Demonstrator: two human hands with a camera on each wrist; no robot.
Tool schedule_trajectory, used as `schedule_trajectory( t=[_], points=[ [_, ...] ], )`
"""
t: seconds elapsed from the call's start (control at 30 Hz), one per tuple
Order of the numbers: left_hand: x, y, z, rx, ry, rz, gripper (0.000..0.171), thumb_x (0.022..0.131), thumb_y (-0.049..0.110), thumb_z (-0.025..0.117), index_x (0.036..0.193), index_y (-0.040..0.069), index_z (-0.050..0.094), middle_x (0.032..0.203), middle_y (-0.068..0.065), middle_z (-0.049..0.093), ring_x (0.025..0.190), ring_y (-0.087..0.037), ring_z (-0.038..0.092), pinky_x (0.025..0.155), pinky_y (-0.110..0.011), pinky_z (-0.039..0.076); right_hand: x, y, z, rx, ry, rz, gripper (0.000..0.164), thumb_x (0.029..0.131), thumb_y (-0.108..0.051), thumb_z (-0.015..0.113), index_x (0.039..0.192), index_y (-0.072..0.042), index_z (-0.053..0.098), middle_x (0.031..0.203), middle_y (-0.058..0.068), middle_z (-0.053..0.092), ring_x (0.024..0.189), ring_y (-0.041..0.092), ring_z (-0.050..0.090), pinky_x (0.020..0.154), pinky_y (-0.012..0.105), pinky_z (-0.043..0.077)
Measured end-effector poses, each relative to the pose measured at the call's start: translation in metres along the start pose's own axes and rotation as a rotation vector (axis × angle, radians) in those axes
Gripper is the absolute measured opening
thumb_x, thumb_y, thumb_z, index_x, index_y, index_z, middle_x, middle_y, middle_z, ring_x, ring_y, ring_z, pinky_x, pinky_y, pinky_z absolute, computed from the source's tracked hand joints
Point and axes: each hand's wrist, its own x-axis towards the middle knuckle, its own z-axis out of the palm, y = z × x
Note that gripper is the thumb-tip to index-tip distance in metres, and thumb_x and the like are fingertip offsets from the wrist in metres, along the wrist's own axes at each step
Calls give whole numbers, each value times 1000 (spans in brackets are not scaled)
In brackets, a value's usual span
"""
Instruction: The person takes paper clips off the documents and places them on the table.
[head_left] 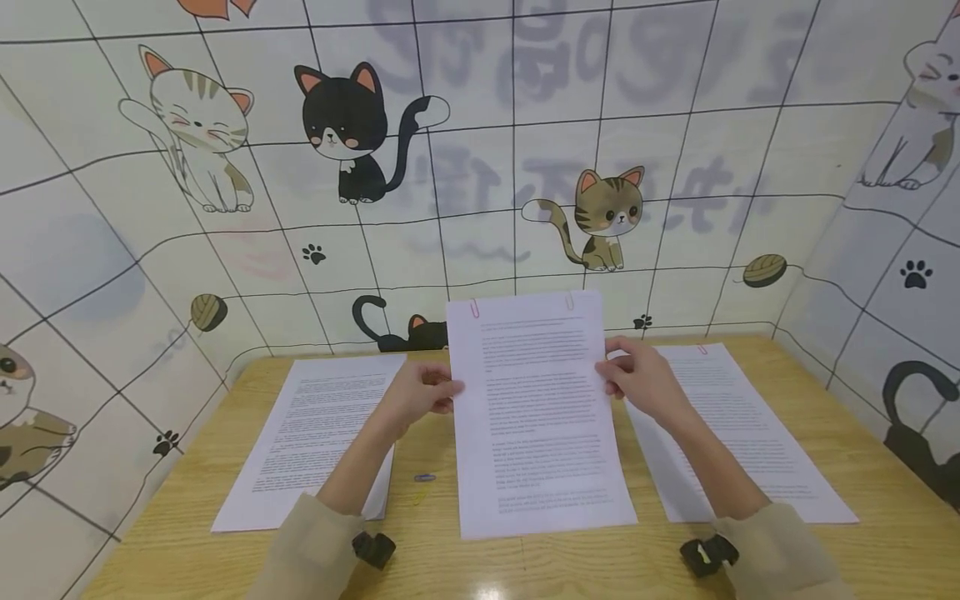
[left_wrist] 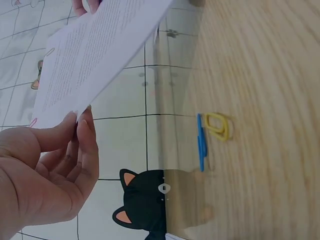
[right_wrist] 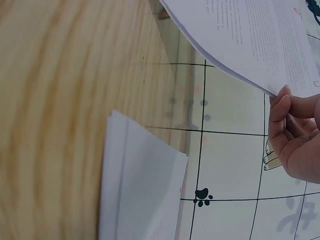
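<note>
The left hand and right hand pinch the white, rectangular printed paper sheaf by opposite edges; I'd guess it's light, bendy, best held there.

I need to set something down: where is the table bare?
The table is bare left of the left papers, right of the right papers, and along the front between the sleeves. Crowded: between left papers and held papers, where clips lie.

Glossy pale-yellow table with wood grain. At left, stack of white rectangular paper sheets, printed with dark lines of text; at right, second white printed paper stack. Near left stack's right edge, slender blue paper clip just beside looped yellow paper clip.
</note>
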Motion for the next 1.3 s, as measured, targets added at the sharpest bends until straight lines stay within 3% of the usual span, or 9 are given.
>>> schedule_trajectory(
  t=[0.17,0.33,0.63,0.77,0.9,1.3],
  points=[
    [-8,3,-1,27,30,54,12,92,3,72,100,-6,71,80,-8,66,64,-15,61,65,-26,56,-3,2,-6,93,-48,-22,28,100,-12,63,124,1,56,80,10,65,67,19,58,60,25,48],
    [-20,6,-6,22,63,79,9,92,2,71,96,-6,69,77,-6,66,65,-14,59,64,-25,55,-5,0,-13,205,-154,-77,32,101,-20,65,125,0,57,70,12,58,59,18,52,55,27,43],
    [-34,12,-10,41,56,107,6,91,0,72,95,-4,71,77,-6,67,66,-16,60,64,-25,55,-11,-4,-19,190,-259,-268,17,102,-16,62,114,-4,61,59,12,54,48,24,46,45,30,38],
    [-38,13,-11,54,57,117,6,91,0,72,94,-4,70,77,-6,67,66,-16,61,64,-26,55,-13,-4,-20,199,-282,-273,22,102,-15,62,122,-5,60,65,13,60,48,29,47,44,29,40],
    [-41,14,-11,52,45,120,6,91,0,72,94,-5,69,77,-6,68,66,-16,61,65,-26,55,-16,-7,-21,192,-286,-267,28,102,-16,62,129,-7,60,69,13,63,49,25,49,44,30,40],
    [-43,12,-15,51,-53,130,8,91,1,73,93,-5,67,75,-7,66,68,-18,62,69,-30,57,-20,-8,-23,164,-291,-240,32,101,-17,64,130,-5,61,75,11,66,51,20,49,43,30,33]
  ],
)
